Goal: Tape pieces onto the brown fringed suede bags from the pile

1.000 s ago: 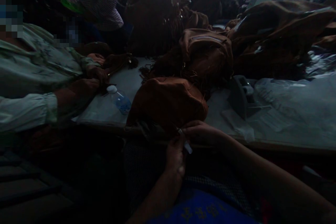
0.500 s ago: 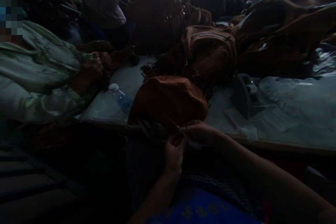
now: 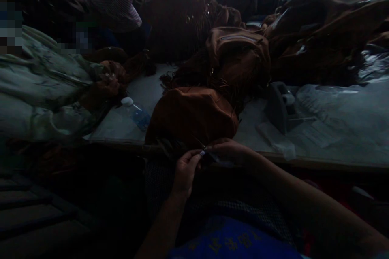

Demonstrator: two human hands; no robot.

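A rust-brown bag (image 3: 191,113) lies at the table's near edge, its front side toward me. On its lower front a thin line, perhaps a zipper, runs down to a small metal piece (image 3: 204,147). My left hand (image 3: 184,172) is closed, pinching a small whitish tag-like piece (image 3: 202,153) right beside that metal. My right hand (image 3: 229,150) is closed at the bag's lower right edge, its fingertips by the metal piece. In the dim light I cannot make out exactly what the right fingertips hold. Something pale and filmy shows below them.
Left of the bag stands a clear bottle (image 3: 138,115) with a white cap. A grey tape dispenser (image 3: 279,107) and clear plastic bags (image 3: 337,109) are on the right. More brown bags (image 3: 240,52) are heaped behind. At left, a co-worker's hands (image 3: 107,81) hold brown material.
My left hand has shifted left and slightly up, and the whitish piece now shows between its fingers. My right hand stays at the bag's edge. The whole view has shifted slightly.
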